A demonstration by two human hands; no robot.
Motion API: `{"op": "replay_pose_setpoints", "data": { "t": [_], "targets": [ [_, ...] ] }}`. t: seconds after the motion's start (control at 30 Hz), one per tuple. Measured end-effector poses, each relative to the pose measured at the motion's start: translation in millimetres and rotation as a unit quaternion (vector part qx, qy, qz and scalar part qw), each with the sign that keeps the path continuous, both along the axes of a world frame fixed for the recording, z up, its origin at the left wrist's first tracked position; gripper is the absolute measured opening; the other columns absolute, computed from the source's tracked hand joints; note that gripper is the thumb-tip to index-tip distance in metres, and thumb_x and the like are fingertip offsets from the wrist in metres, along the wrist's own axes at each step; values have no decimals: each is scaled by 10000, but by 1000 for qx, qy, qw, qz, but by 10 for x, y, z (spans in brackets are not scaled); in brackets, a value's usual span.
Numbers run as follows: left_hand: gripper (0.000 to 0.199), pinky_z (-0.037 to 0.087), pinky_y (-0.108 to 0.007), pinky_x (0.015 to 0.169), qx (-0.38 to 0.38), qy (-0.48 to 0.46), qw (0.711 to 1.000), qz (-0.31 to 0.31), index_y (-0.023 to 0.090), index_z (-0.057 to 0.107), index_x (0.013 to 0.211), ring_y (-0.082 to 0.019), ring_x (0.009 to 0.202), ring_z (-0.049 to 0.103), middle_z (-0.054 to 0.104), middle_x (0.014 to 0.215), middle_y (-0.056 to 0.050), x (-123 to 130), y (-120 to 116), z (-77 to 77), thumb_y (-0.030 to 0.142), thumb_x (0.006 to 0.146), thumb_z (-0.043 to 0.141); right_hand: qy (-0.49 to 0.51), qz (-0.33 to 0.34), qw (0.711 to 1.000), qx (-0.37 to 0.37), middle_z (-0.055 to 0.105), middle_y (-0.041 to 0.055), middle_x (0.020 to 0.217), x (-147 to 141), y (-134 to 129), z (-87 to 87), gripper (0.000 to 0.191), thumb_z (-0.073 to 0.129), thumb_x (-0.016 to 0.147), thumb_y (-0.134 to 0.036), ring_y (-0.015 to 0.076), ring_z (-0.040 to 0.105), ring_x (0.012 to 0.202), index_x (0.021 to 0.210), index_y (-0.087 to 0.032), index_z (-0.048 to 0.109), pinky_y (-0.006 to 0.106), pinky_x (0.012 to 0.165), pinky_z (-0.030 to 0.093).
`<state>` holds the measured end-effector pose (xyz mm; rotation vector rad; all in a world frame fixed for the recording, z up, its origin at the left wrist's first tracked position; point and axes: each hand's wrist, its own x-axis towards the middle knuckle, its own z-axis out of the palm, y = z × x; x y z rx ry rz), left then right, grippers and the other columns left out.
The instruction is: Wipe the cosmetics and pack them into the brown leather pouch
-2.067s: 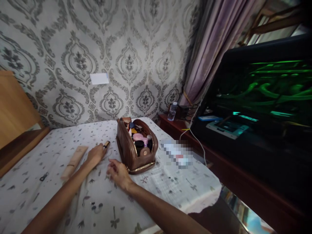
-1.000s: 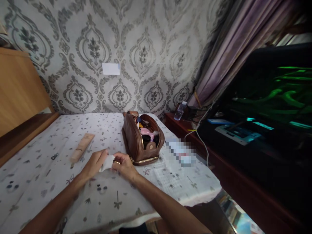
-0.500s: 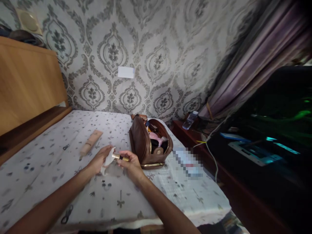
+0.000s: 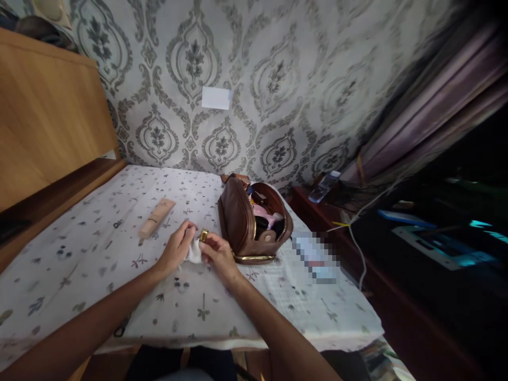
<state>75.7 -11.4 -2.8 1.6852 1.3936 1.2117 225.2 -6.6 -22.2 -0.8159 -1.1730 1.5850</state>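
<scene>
My left hand [image 4: 178,247] is closed on a crumpled white wipe [image 4: 193,253]. Beside it, my right hand [image 4: 220,258] pinches a small gold-and-dark cosmetic tube [image 4: 203,236], tilted upright between the fingers. The wipe lies against the tube's lower part, and the fingers hide some of both. To the left, a beige squeeze tube [image 4: 157,218] rests on the patterned cloth [image 4: 202,315]. Just right of my right hand stands a brown cosmetic bag [image 4: 235,214], unzipped, with a pink item [image 4: 265,216] and dark items showing inside.
A blurred-out flat object [image 4: 315,257] lies right of the bag. Farther right are a clear bottle [image 4: 324,187], a white cable [image 4: 362,259] and a dark desk area. A wooden cabinet [image 4: 51,121] borders the left side, and patterned wallpaper the back.
The cosmetic tube has turned from lying sideways to more upright, and the wipe has gone down around its lower part. My hands are closer together. The camera view has shifted.
</scene>
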Motion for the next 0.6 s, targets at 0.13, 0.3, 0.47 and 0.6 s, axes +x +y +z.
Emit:
{"op": "replay_pose_setpoints", "data": {
  "t": [0.13, 0.3, 0.47, 0.6],
  "targets": [
    [307, 470, -309, 762, 86, 117, 988, -47, 213, 577, 1037, -194, 780, 625, 664, 909, -30, -17, -62, 25, 462, 945, 421, -106, 27, 991, 76, 544, -70, 578, 0, -32, -50, 178, 748, 659, -311, 76, 407, 487, 758, -190, 664, 217, 480, 321],
    [273, 438, -301, 691, 76, 183, 977, -76, 227, 550, 891, -195, 703, 620, 642, 771, -6, -9, -70, 33, 416, 965, 367, -157, 28, 977, 144, 502, -73, 573, 38, -61, -46, 100, 708, 681, -259, 77, 385, 537, 689, -174, 655, 215, 522, 309],
    [322, 429, -284, 678, -14, 116, 983, -144, 221, 505, 867, -180, 689, 582, 569, 696, 29, -13, -85, 120, 487, 970, 356, -162, 45, 973, 160, 502, -62, 585, 84, -50, -22, 360, 815, 690, -489, 84, 375, 566, 789, -153, 729, 218, 526, 299],
    [414, 409, -278, 668, -6, 69, 985, -157, 220, 443, 777, -165, 693, 510, 482, 695, 35, -10, -85, 127, 563, 975, 325, -174, 57, 970, 160, 533, -54, 621, 118, -43, -11, 459, 847, 652, -553, 86, 382, 581, 883, -164, 765, 228, 548, 326]
  ]
}}
